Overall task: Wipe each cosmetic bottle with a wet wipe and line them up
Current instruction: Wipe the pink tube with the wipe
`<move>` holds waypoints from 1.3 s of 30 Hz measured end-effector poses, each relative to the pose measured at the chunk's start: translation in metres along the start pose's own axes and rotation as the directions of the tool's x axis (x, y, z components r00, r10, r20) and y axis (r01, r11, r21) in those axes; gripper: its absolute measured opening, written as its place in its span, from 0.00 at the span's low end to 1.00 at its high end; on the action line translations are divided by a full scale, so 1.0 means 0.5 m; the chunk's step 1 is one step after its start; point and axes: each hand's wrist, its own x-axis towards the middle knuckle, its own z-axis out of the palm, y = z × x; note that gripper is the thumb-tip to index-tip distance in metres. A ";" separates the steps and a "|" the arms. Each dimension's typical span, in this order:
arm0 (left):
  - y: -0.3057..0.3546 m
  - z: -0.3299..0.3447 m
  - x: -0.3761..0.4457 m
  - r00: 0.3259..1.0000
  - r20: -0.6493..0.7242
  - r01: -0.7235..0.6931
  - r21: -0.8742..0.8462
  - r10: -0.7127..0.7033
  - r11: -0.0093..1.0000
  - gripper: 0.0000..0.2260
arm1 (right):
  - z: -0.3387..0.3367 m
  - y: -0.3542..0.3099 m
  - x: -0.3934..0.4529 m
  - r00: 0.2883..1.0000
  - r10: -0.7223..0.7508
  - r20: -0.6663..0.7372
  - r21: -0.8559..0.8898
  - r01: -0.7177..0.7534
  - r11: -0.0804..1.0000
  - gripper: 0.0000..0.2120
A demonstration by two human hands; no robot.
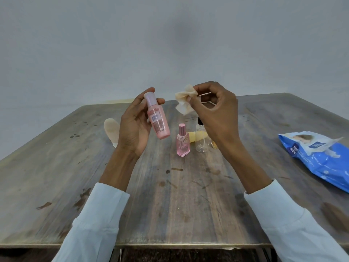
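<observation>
My left hand (132,127) grips a pink spray bottle (157,118) with a printed label, held tilted above the table. To its right, my right hand (217,112) pinches a crumpled beige wet wipe (186,102) at about the same height, a short gap from the bottle. Below them on the wooden table (170,195) stand a small square pink perfume bottle (182,141) and a clear bottle with a black cap (201,138). A small amber bottle (214,145) is mostly hidden behind my right wrist.
A blue wet-wipe pack (319,157) lies at the table's right edge with its flap up. A beige tube (111,129) lies behind my left hand. A pale yellow object (193,139) lies behind the standing bottles. A grey wall rises beyond the table.
</observation>
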 end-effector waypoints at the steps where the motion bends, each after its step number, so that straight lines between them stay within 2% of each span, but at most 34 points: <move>1: 0.000 0.003 -0.001 1.000 -0.007 0.009 -0.015 -0.009 1.000 0.16 | 0.003 0.000 -0.001 1.000 -0.009 0.009 -0.003 0.009 1.000 0.04; 6: -0.003 0.010 0.000 0.996 -0.068 0.053 0.002 -0.052 0.999 0.14 | 0.015 -0.003 -0.014 0.996 -0.025 0.088 0.017 0.023 1.000 0.04; 11: -0.011 0.014 0.000 0.998 -0.054 -0.019 0.139 0.027 0.990 0.10 | 0.023 -0.007 -0.022 0.986 -0.035 0.164 0.006 0.034 0.999 0.04; 18: -0.013 0.001 0.005 1.000 -0.020 -0.010 0.135 0.013 0.991 0.13 | 0.018 -0.010 -0.018 0.990 -0.039 0.139 0.007 0.038 0.999 0.05; 22: -0.014 0.002 0.006 0.999 -0.040 0.019 0.075 -0.016 0.997 0.14 | 0.024 -0.008 -0.020 0.983 -0.128 0.128 -0.031 0.133 0.991 0.06; 26: -0.013 0.002 0.007 0.998 -0.048 0.041 0.056 -0.039 0.998 0.13 | 0.038 -0.008 -0.036 0.942 -0.259 0.215 -0.088 0.283 0.955 0.05; 30: -0.012 0.001 0.008 0.997 -0.049 0.068 0.035 -0.066 0.997 0.12 | 0.052 -0.007 -0.056 0.878 -0.318 0.356 -0.125 0.382 0.916 0.07; 35: -0.009 -0.005 0.007 0.989 -0.139 0.056 -0.010 -0.057 0.998 0.13 | 0.059 0.001 -0.062 0.798 -0.301 0.522 -0.153 0.435 0.887 0.05; 39: -0.012 -0.012 0.015 0.973 -0.225 0.036 -0.059 -0.048 0.998 0.13 | 0.052 0.003 -0.055 0.755 -0.197 0.625 -0.176 0.383 0.907 0.05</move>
